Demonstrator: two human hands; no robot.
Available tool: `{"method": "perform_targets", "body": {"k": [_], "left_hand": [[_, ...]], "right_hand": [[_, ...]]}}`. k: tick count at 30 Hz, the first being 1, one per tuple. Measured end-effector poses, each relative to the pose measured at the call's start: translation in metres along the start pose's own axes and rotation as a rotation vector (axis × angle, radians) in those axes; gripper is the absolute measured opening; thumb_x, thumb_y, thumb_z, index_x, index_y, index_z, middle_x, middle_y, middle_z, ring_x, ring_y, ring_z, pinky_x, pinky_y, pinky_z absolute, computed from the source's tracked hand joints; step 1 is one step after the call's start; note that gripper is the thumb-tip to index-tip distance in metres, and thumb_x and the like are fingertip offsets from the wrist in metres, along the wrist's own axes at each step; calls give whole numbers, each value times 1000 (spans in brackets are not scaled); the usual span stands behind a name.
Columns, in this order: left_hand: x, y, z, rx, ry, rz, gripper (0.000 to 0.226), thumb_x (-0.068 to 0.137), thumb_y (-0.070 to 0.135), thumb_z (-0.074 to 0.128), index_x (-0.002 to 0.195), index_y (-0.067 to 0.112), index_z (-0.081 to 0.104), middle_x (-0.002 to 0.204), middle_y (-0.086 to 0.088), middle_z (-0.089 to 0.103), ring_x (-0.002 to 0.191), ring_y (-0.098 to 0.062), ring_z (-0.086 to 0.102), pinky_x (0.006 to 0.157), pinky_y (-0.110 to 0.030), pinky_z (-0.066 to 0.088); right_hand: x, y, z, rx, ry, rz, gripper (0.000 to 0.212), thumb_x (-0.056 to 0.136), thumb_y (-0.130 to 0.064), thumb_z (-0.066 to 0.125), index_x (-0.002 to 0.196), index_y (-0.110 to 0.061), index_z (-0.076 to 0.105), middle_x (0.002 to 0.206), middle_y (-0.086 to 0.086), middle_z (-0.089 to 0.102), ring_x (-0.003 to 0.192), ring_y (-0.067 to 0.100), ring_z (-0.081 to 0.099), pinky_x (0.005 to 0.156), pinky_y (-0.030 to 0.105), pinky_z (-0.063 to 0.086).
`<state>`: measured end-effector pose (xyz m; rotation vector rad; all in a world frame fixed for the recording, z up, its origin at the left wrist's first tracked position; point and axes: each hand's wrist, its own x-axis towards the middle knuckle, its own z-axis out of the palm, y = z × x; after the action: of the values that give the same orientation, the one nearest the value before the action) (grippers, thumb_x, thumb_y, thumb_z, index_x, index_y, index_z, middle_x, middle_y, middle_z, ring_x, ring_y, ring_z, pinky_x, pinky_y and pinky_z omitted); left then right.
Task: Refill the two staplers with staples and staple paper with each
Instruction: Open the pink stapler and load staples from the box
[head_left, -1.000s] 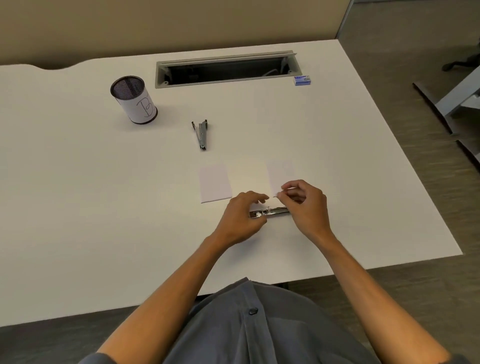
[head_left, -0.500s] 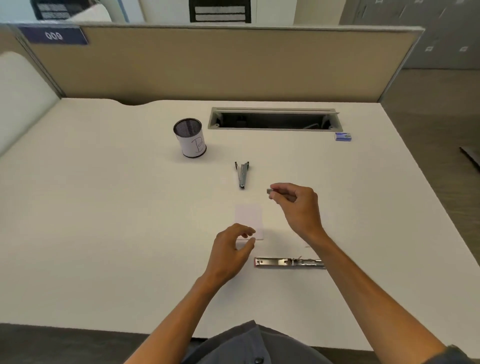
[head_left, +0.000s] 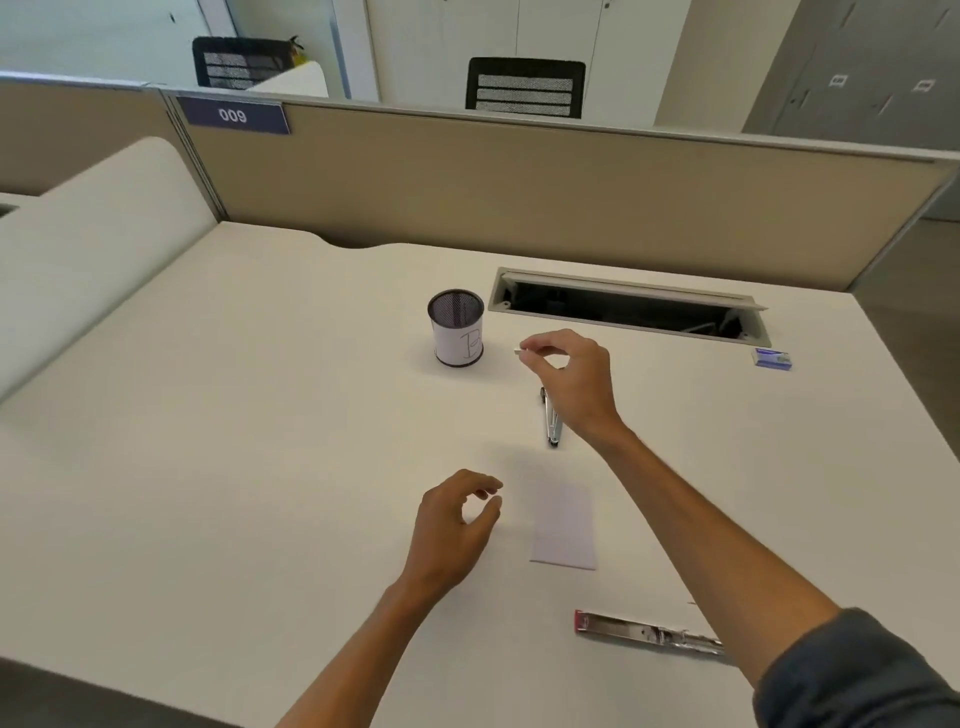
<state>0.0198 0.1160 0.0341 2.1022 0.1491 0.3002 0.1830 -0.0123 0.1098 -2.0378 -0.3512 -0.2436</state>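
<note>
My right hand (head_left: 569, 382) hovers above the table right of the mesh cup (head_left: 457, 328), pinching a short strip of staples (head_left: 518, 351) between thumb and fingers. Under its wrist lies a grey stapler (head_left: 551, 426), partly hidden. A second stapler (head_left: 644, 632), silver with a red end and lying opened flat, rests near the front edge beneath my right forearm. A sheet of white paper (head_left: 565, 527) lies between the two staplers. My left hand (head_left: 454, 525) floats left of the paper, fingers curled apart, holding nothing. A blue staple box (head_left: 772, 359) sits at the far right.
The mesh cup carries a white label with a handwritten letter. A cable slot (head_left: 628, 306) is open at the back of the white table (head_left: 260, 467). A beige partition (head_left: 519, 182) closes the far side. The table's right edge drops to the floor.
My right hand has carried the staple strip away from the opened stapler, up and back toward the cup. My left hand let go of that stapler. My head has lifted.
</note>
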Motion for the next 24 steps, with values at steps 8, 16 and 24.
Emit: {"method": "perform_targets", "body": {"k": [8,16,24], "left_hand": [[27,-18,-17,-58,53,-43,17,86,8,68,93,24,72,91,17,70,91,-4,64,74,-11,44],[47,-28,-26,-103,48,-68,18,87,8,67,94,24,71,92,17,70,92,-4,65,73,-12,45],[52,-34,-30,-105,46,-62,16,87,10,66,94,23,71,92,17,70,92,-5,65,69,-19,47]], "right_hand": [[72,-17,47,-63,-42,10,7,82,-28,72,85,-24,76,78,-15,73,77,0,67,79,33,56],[118,-10,90,-207,-118,81,4,81,-27,74,85,-26,76,80,-12,73,81,6,66,77,30,56],[122,-5,105,-255,-114,98,12,84,-30,70,93,-26,76,87,-9,74,86,12,66,80,34,55]]}}
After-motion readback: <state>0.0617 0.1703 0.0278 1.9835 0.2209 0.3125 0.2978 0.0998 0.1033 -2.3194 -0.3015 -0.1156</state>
